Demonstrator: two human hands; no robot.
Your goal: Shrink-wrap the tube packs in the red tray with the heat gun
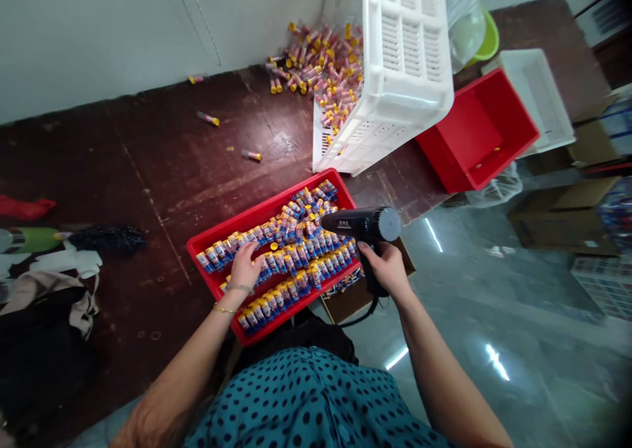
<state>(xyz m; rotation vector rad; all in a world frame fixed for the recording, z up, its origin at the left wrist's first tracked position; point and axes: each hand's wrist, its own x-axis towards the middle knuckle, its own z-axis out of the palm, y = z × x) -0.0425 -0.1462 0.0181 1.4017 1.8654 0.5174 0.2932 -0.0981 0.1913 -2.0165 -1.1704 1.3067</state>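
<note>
My right hand point(388, 267) is wrapped round the handle of a black hair dryer point(353, 223), whose nozzle points left over the red tray point(269, 209). Its cord hangs down below my hand. Inside the tray, small yellow-capped tubes in blue printed wraps point(296, 257) lie in slanting rows, with a jumbled heap near the nozzle. My left hand point(245, 265) is low over the tray's left part, beside the middle row. Its thumb and fingers are apart, the fingertips close to the tubes, and no tube shows between them.
A white slatted crate point(409, 59) lies tipped on its side, unwrapped yellow-capped tubes point(316, 59) spilling from it. Loose tubes dot the dark table point(143, 151). At right stand a red bin point(486, 128) and a white basket point(543, 99). Clothes point(44, 303) lie left; a cardboard box point(348, 306) sits below the tray.
</note>
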